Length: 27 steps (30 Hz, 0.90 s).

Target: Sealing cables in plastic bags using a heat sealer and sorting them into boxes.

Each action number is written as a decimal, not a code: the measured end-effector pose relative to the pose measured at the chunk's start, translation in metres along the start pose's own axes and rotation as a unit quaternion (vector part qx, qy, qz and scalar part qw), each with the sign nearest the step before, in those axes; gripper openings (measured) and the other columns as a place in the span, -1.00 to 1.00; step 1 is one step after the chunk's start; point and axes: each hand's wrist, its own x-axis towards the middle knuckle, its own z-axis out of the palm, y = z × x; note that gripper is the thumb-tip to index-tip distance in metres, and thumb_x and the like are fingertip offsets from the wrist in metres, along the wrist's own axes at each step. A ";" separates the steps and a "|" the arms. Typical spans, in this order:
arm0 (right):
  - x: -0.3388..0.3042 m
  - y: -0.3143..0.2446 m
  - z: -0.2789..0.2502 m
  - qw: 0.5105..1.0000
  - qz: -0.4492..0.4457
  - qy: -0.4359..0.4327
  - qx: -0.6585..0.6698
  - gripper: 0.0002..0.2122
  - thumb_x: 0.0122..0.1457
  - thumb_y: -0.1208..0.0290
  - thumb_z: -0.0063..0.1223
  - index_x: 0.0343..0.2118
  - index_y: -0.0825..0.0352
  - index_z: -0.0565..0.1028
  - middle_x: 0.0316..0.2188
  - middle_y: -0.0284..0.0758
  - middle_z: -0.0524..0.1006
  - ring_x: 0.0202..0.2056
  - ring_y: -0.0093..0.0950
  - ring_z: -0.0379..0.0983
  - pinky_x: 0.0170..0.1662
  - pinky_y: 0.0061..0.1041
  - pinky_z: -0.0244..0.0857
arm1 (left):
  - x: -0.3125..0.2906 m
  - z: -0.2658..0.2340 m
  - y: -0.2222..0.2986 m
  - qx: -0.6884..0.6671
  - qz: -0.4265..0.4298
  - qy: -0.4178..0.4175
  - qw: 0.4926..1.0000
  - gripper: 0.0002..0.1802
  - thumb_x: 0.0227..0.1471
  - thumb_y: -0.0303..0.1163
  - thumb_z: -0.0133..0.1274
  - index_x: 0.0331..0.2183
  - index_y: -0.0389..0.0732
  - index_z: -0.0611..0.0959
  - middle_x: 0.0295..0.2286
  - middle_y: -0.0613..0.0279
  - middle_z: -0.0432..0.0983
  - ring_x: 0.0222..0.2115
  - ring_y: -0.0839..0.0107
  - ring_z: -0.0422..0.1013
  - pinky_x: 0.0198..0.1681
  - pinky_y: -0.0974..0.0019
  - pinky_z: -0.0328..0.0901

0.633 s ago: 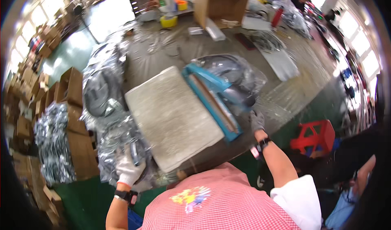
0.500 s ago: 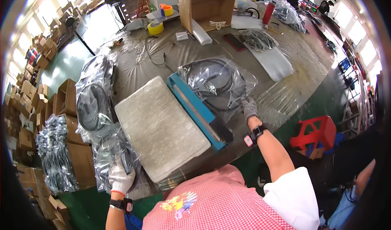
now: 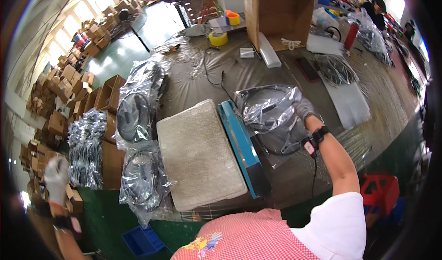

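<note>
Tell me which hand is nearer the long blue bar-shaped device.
Right. Your grey-gloved right hand is right of the device, at a clear plastic bag; your white-gloved left hand is far to its left, beyond the brown table.

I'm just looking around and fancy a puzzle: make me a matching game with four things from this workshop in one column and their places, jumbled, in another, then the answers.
Things
1. Left gloved hand
2. Right gloved hand
3. Long blue tool
4. Red stool

Places
A. Between the pale slab and the bagged cable
B. Off the table, at the lower right
C. Off the table, at the far left
D. Against the bagged cable

Pairs: 1-C, 2-D, 3-A, 4-B
</note>
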 end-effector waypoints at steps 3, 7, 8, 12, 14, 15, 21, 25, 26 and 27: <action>-0.048 -0.138 -0.060 0.981 0.057 0.030 0.182 -0.59 0.01 0.10 0.08 -0.25 0.40 0.52 -0.37 -0.16 0.54 -0.32 -0.39 0.46 -0.19 -0.45 0.28 | 0.052 -0.011 -0.019 -0.087 -0.182 -0.065 0.977 -0.72 0.08 -0.24 -0.01 -0.24 -0.24 0.57 -0.24 0.11 0.46 -0.21 0.21 0.38 -0.10 0.30 0.26; -0.061 -0.210 -0.084 0.850 -0.330 0.056 0.408 -0.82 0.10 0.44 0.03 -0.27 0.41 0.51 -0.43 -0.38 0.52 -0.39 -0.59 0.42 -0.25 -0.62 0.30 | 0.146 0.024 0.031 -0.318 -0.284 -0.079 0.901 -0.62 0.02 -0.09 0.02 -0.26 -0.19 0.61 -0.29 0.13 0.52 -0.28 0.34 0.44 -0.19 0.38 0.29; -0.087 -0.244 -0.091 0.792 -0.276 -0.032 0.544 -0.82 0.10 0.45 0.04 -0.26 0.41 0.51 -0.41 -0.38 0.53 -0.37 -0.59 0.43 -0.25 -0.64 0.31 | 0.160 0.019 0.058 -0.337 -0.224 -0.073 0.912 -0.65 0.03 -0.13 0.01 -0.28 -0.22 0.62 -0.33 0.14 0.53 -0.35 0.38 0.47 -0.24 0.42 0.32; -0.192 -0.331 -0.142 0.688 -0.228 -0.234 0.648 -0.78 0.08 0.41 0.04 -0.22 0.38 0.50 -0.27 -0.26 0.54 -0.27 -0.50 0.48 -0.21 -0.55 0.39 | 0.190 0.034 0.152 -0.555 -0.067 -0.234 0.795 -0.49 0.06 -0.24 0.02 0.05 -0.12 0.38 -0.05 0.12 0.36 -0.14 0.38 0.38 -0.07 0.39 0.30; -0.242 -0.350 -0.165 0.641 -0.294 -0.288 0.648 -0.75 0.07 0.39 0.03 -0.19 0.37 0.49 -0.21 -0.17 0.53 -0.21 -0.39 0.49 -0.13 -0.47 0.40 | 0.187 0.047 0.191 -0.621 0.004 -0.197 0.758 -0.31 0.08 -0.01 -0.06 0.12 -0.22 0.25 0.04 0.10 0.27 0.01 0.35 0.24 0.05 0.36 0.17; -0.264 -0.362 -0.170 0.595 -0.340 -0.337 0.646 -0.73 0.07 0.37 0.02 -0.18 0.36 0.48 -0.18 -0.12 0.51 -0.18 -0.34 0.49 -0.09 -0.43 0.40 | 0.182 0.051 0.203 -0.640 0.032 -0.167 0.750 -0.28 0.09 0.03 -0.10 0.15 -0.21 0.21 0.06 0.08 0.25 0.06 0.33 0.20 0.09 0.34 0.12; -0.285 -0.368 -0.175 0.689 -0.265 -0.305 0.601 -0.70 0.18 0.39 -0.11 -0.14 0.55 0.42 -0.24 -0.05 0.53 -0.22 -0.31 0.51 -0.03 -0.36 0.39 | 0.146 0.010 0.209 -0.780 -0.019 -0.217 0.586 -0.28 0.04 0.10 -0.07 -0.02 -0.38 0.40 -0.27 0.16 0.48 -0.30 0.49 0.43 -0.20 0.45 0.34; -0.312 -0.334 -0.134 0.731 -0.204 -0.203 0.618 -0.74 0.18 0.46 -0.11 -0.10 0.47 0.42 -0.22 -0.20 0.53 -0.19 -0.42 0.48 -0.04 -0.41 0.37 | 0.122 0.046 0.234 -0.917 -0.109 -0.128 0.361 -0.51 0.10 0.04 -0.08 -0.31 -0.25 0.57 -0.60 0.42 0.46 -0.79 0.75 0.15 -0.81 0.59 -0.02; -0.331 -0.328 -0.119 0.860 -0.334 -0.047 0.382 -0.75 0.19 0.45 -0.11 -0.10 0.43 0.43 -0.21 -0.25 0.53 -0.18 -0.47 0.46 -0.05 -0.46 0.35 | 0.120 0.053 0.234 -0.900 -0.095 -0.165 0.393 -0.51 0.09 0.07 -0.08 -0.47 -0.21 0.58 -0.64 0.44 0.45 -0.81 0.75 0.13 -0.83 0.59 -0.04; -0.355 -0.320 -0.107 0.893 -0.428 0.096 0.094 -0.76 0.20 0.45 -0.12 -0.10 0.40 0.44 -0.21 -0.29 0.52 -0.18 -0.52 0.44 -0.05 -0.50 0.33 | 0.117 0.067 0.233 -0.884 -0.065 -0.178 0.428 -0.55 0.10 -0.03 -0.03 -0.47 -0.24 0.62 -0.63 0.42 0.47 -0.75 0.75 0.21 -0.77 0.59 0.08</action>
